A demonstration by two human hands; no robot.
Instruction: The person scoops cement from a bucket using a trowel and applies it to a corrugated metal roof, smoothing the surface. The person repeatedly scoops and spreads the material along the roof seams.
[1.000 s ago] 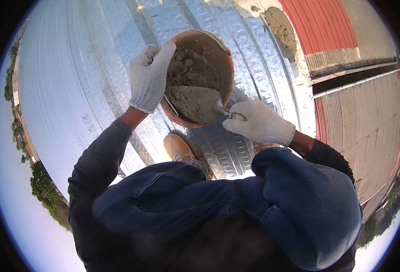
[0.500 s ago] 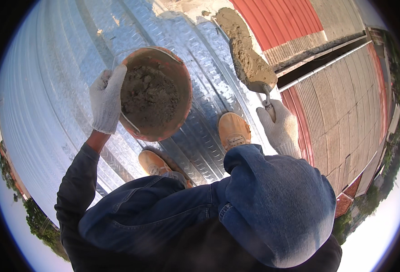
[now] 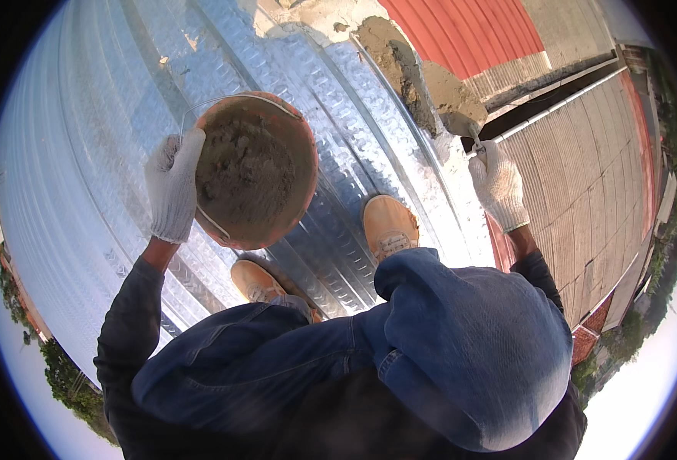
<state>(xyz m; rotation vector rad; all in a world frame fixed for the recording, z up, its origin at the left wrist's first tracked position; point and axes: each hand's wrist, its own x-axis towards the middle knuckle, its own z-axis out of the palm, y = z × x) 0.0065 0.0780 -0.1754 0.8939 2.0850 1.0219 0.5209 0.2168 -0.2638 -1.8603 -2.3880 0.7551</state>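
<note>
Gloved in white knit, my left hand (image 3: 171,184) grips the left rim of an orange-red bucket (image 3: 300,169) with a wire handle; grey wet mortar (image 3: 246,180) lies inside. My right hand (image 3: 498,184), also gloved, holds a trowel (image 3: 465,124) by its handle, its blade at the lower end of a strip of wet mortar (image 3: 388,57) along the right edge of the ribbed metal roofing (image 3: 108,153). How much of the blade the mortar hides is unclear.
My tan shoes (image 3: 388,226) stand on the metal sheet, below blue-jeaned legs. Red corrugated roofing (image 3: 469,31) and weathered panels (image 3: 572,192) lie to the right, with a dark gap (image 3: 530,103) between sections. A cracked pale patch (image 3: 292,15) is at the top; trees line both rims.
The trowel left the bucket for the mortar strip, then shifted slightly right, spreading mortar at its lower end. The bucket and my left hand moved left, then slightly down in view.
</note>
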